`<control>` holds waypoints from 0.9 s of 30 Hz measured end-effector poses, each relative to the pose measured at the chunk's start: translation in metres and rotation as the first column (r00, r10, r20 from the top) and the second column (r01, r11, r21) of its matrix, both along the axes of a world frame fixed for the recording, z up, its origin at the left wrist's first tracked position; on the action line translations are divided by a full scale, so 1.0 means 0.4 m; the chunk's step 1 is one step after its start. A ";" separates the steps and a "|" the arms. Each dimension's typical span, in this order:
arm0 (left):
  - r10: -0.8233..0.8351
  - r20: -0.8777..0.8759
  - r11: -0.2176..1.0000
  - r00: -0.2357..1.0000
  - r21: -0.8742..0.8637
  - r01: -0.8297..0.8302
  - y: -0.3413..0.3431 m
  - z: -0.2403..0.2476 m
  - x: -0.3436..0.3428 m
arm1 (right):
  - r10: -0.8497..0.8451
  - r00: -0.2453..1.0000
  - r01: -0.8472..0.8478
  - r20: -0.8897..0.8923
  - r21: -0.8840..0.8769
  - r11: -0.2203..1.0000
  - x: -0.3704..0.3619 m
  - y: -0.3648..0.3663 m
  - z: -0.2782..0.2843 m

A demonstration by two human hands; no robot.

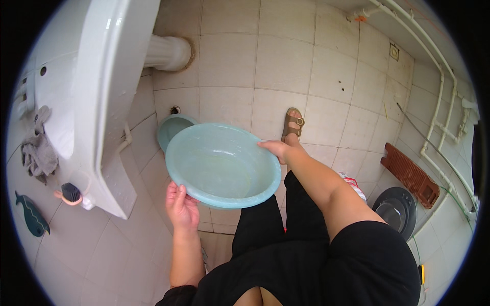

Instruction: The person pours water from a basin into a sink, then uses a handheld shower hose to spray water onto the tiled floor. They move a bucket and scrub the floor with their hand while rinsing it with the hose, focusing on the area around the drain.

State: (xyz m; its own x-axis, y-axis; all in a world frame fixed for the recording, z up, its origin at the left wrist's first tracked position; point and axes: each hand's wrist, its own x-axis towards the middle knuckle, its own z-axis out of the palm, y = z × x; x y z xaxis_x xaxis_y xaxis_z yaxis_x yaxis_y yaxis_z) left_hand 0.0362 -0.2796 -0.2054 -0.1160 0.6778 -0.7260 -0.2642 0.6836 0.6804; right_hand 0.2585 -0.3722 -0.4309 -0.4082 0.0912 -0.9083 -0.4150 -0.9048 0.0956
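Observation:
A light blue oval plastic basin (219, 168) is held up in front of me, above the tiled floor. My left hand (182, 206) grips its near left rim, thumb over the edge. On the right side of the rim, my right hand (275, 150) is closed too, with most of its fingers hidden under the basin. The inside looks wet, with a little shine at the bottom; I cannot tell how much water is in it. Behind its far left side, a second light blue-green basin (173, 124) is partly covered.
A white sink (102, 109) stands at the left, with a grey cloth (40, 148) and a dark-bristled brush (70, 193) by it. A brown washboard (408, 173) and a grey basin (410, 206) are at the right, near white pipes (441, 97). A sandalled foot (293, 125) stands ahead.

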 end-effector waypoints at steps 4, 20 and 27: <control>-0.072 0.043 0.995 0.996 -0.064 0.074 -0.042 0.050 0.047 | -0.065 0.996 0.064 -0.065 -0.003 0.998 0.080 -0.080 0.093; 0.171 0.444 0.982 0.880 -0.006 -0.188 0.063 0.657 0.290 | -0.282 0.757 0.172 0.590 0.237 0.956 0.550 -0.262 0.457; 0.104 0.655 0.900 0.749 0.259 -0.351 0.216 0.770 0.176 | -0.399 0.666 0.274 0.631 0.290 0.917 0.693 -0.350 0.501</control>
